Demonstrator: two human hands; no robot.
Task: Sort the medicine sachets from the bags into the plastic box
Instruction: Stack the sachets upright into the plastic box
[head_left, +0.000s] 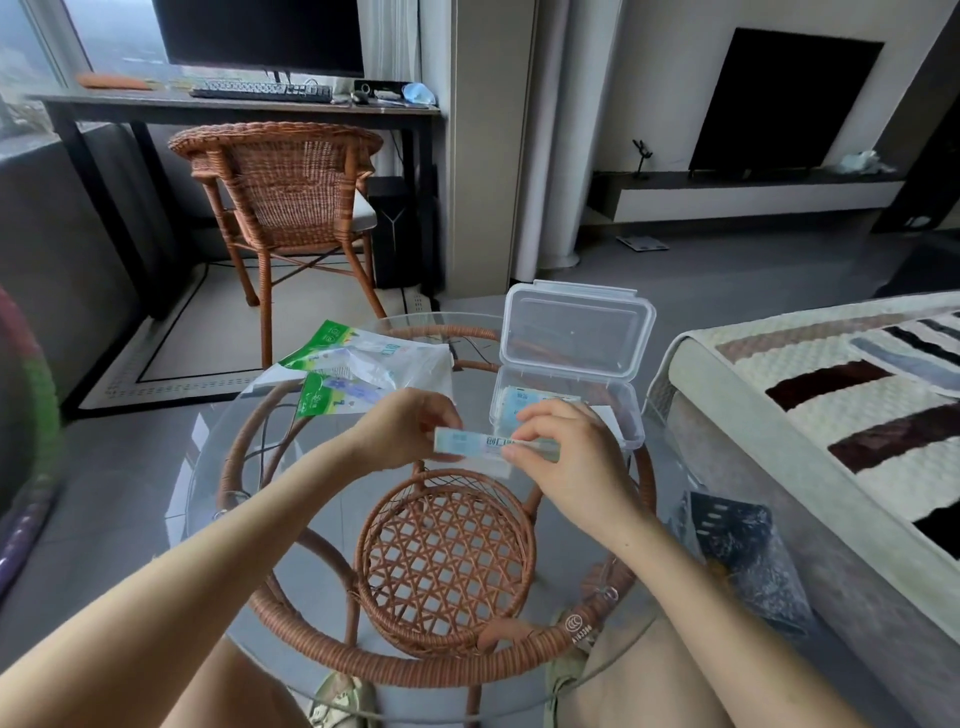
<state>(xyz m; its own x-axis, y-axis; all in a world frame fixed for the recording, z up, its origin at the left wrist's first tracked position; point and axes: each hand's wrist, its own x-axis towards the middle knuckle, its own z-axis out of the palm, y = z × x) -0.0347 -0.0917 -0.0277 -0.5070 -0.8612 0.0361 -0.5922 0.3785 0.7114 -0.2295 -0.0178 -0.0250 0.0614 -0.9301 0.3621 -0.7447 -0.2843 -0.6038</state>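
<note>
A small stack of flat blue-and-white sachets (480, 448) is held level above the round glass table (291, 499). My left hand (410, 423) pinches its left end and my right hand (561, 447) pinches its right end. Just behind my right hand stands the clear plastic box (623, 410) with its lid (576, 327) propped open; a few blue sachets (519, 402) lie inside. Two green-and-white bags (363, 364) lie on the glass to the left of the box, one partly over the other.
The glass top sits on a rattan frame with a woven lower shelf (447, 561). A bed with a patterned cover (831, 415) lies close on the right. A rattan chair (291, 208) and a desk (234, 104) stand behind. A dark plastic bag (743, 551) lies beside the bed.
</note>
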